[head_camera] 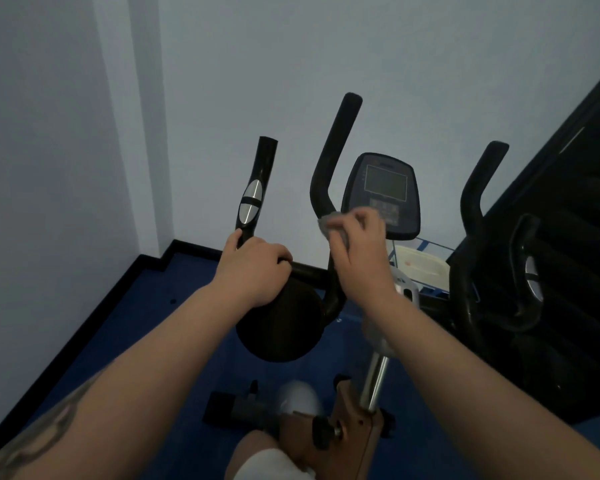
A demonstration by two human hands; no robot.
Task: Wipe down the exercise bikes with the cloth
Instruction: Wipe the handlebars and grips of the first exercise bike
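While your left grip [253, 268] is curling around the exercise bike's [381, 192] left handlebar [257, 188], your right grip [357, 244] is clutching the one grey cloth [329, 225] against the middle bar [333, 157]; three bars are rising.

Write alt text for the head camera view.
A person's right hand wipes a grey cloth along an exercise bike's black curved handlebar, while the left hand grips the lower handlebar with silver sensor plates. The console stands behind, before a pale wall.
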